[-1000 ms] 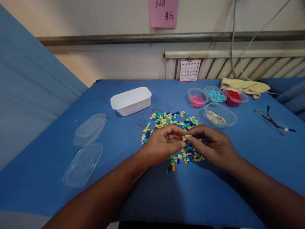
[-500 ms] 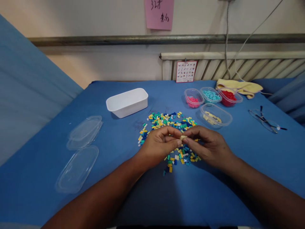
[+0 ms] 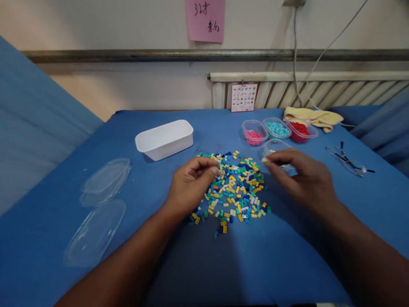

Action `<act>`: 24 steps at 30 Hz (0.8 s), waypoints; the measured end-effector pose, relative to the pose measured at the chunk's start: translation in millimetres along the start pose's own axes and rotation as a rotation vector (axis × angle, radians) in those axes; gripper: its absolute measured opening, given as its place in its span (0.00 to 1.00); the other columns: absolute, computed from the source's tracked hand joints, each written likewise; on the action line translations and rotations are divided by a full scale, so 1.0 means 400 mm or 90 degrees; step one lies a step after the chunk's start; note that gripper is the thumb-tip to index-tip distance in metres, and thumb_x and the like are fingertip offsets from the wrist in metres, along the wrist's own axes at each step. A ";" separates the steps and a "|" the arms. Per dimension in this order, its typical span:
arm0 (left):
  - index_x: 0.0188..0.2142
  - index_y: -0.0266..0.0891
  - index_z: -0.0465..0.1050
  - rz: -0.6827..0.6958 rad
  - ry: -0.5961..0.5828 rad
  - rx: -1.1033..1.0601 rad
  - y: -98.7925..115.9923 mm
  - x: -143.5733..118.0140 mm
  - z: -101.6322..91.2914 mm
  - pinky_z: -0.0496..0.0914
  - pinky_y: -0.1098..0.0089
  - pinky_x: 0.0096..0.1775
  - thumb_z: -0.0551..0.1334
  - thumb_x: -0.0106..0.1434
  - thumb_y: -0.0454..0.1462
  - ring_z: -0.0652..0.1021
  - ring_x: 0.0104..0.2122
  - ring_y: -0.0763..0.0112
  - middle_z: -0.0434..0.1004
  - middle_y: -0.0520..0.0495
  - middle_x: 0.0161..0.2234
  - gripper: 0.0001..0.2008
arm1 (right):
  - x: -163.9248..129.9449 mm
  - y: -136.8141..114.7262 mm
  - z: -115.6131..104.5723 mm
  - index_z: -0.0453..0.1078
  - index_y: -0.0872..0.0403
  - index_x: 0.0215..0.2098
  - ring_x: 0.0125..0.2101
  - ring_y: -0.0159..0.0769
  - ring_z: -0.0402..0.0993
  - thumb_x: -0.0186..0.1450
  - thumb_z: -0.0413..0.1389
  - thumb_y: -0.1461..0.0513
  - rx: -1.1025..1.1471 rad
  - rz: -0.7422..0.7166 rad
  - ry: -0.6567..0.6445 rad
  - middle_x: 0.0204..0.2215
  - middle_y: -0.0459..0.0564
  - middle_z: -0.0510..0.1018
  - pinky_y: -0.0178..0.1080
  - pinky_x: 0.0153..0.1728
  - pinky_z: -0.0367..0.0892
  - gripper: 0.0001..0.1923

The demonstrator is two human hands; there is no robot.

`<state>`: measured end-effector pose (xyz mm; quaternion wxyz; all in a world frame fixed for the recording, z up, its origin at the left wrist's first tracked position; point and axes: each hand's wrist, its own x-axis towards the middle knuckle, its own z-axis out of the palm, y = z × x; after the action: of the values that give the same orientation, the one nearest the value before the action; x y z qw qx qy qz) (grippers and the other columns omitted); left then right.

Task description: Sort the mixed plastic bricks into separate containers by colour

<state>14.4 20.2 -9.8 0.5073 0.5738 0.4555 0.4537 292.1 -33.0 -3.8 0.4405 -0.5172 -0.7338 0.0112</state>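
A heap of small bricks in yellow, green, blue and white lies on the blue table. My left hand rests at the heap's left edge, its fingertips pinched together on the bricks. My right hand hovers to the right of the heap and pinches a small cream brick between thumb and forefinger. It is blurred. Behind that hand a clear tub with cream bricks is partly hidden.
A white rectangular tray stands at the back left. Clear tubs hold pink, turquoise and red bricks. Clear lids lie at the left, glasses at the right, a yellow cloth behind.
My hands were joined over the heap on a cream brick. They have come apart: the right hand has moved right and back with the brick, the left has drawn left.
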 end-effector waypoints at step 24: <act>0.74 0.41 0.67 0.226 -0.355 0.657 -0.037 0.067 -0.088 0.50 0.48 0.78 0.50 0.83 0.51 0.58 0.79 0.56 0.59 0.40 0.78 0.29 | -0.018 0.069 0.027 0.82 0.49 0.49 0.41 0.48 0.86 0.76 0.60 0.59 -0.086 -0.138 -0.129 0.43 0.54 0.89 0.49 0.43 0.79 0.08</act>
<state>-16.5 53.5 -20.6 0.1806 0.9096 0.3644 0.0848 306.1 -21.1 -28.1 0.3272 -0.4597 -0.8249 -0.0336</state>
